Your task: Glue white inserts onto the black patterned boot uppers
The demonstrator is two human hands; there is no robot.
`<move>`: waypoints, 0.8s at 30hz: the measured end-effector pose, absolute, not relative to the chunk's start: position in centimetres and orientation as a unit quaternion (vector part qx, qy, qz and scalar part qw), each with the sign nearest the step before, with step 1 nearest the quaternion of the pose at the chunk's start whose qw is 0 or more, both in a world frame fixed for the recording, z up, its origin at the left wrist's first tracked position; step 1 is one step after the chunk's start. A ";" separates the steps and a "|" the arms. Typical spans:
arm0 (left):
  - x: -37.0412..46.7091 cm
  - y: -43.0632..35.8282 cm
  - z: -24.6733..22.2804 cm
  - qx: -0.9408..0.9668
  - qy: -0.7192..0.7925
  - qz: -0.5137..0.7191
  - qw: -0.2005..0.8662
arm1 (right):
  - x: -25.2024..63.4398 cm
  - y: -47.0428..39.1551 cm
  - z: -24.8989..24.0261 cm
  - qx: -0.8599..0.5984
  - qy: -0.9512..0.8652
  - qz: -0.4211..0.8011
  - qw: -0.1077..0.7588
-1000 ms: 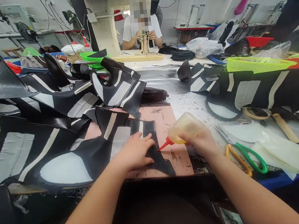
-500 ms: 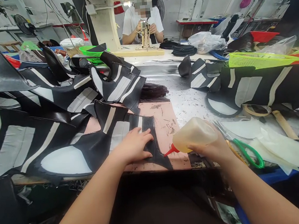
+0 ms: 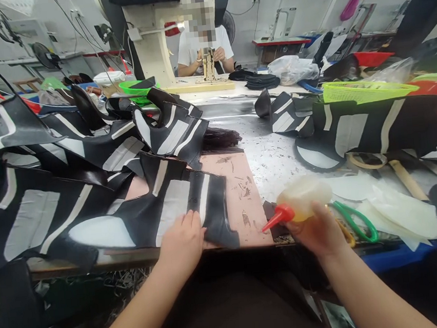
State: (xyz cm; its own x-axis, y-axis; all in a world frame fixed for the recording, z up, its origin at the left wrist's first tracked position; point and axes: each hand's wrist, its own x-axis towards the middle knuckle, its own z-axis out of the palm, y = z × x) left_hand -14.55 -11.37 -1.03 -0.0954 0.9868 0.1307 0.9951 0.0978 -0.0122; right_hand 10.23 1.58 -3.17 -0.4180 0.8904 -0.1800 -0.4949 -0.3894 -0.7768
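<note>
Bottle [image 3: 302, 198], gripped in the right hand [image 3: 318, 231], has left the black piece [image 3: 216, 203]. Left hand [image 3: 182, 242] rests there, grip unclear; press flat.

A board [image 3: 239, 177] lies near the middle of the table [image 3: 275, 156]. On it lies a cut piece [image 3: 216, 210], the left hand [image 3: 183, 239] at its near edge. To the right, the right hand [image 3: 321, 231] holds a bottle [image 3: 304, 194], nozzle towards the board's near right corner. A heap of pieces [image 3: 83, 169] spreads left. Right of the bottle are scissors [image 3: 372, 232], then sheets [image 3: 408, 212]; behind these, a larger piece [image 3: 377, 128] stands before a basket [image 3: 366, 92]. At the far side, a person [image 3: 188, 53] sits behind a sewing machine [image 3: 151, 46], with a stack [image 3: 262, 81] and a plastic bag [image 3: 294, 69] to its right.
</note>
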 end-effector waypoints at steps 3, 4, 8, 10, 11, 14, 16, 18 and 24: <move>-17.1 -12.2 -0.8 -0.706 -0.702 -0.073 -0.052 | 10.4 1.4 -2.4 -0.269 -0.278 0.793 0.470; -18.5 -12.6 -0.3 -0.717 -0.687 -0.073 -0.089 | 10.6 1.4 -2.1 -0.265 -0.273 0.791 0.479; -24.5 -14.4 2.9 -0.694 -0.718 -0.013 -0.054 | 12.0 1.6 -1.4 -0.265 -0.282 0.767 0.511; -25.8 -14.7 4.4 -0.634 -0.772 0.038 0.037 | 12.5 1.7 -1.5 -0.268 -0.296 0.759 0.514; -25.7 -14.4 4.8 -0.601 -0.795 0.056 0.062 | 12.6 1.8 -1.7 -0.269 -0.302 0.757 0.513; -22.8 -12.0 4.3 -0.562 -0.825 0.051 0.024 | 11.7 1.9 -2.0 -0.273 -0.310 0.754 0.511; -20.2 -9.7 2.9 -0.596 -0.802 0.042 -0.013 | 10.9 1.8 -2.0 -0.288 -0.301 0.755 0.507; -18.2 -8.0 1.7 -0.599 -0.796 0.054 -0.066 | 10.4 1.8 -2.1 -0.305 -0.290 0.757 0.500; -17.2 -10.7 2.5 -0.708 -0.674 0.023 -0.207 | 11.8 2.6 -2.7 -0.334 -0.279 0.737 0.518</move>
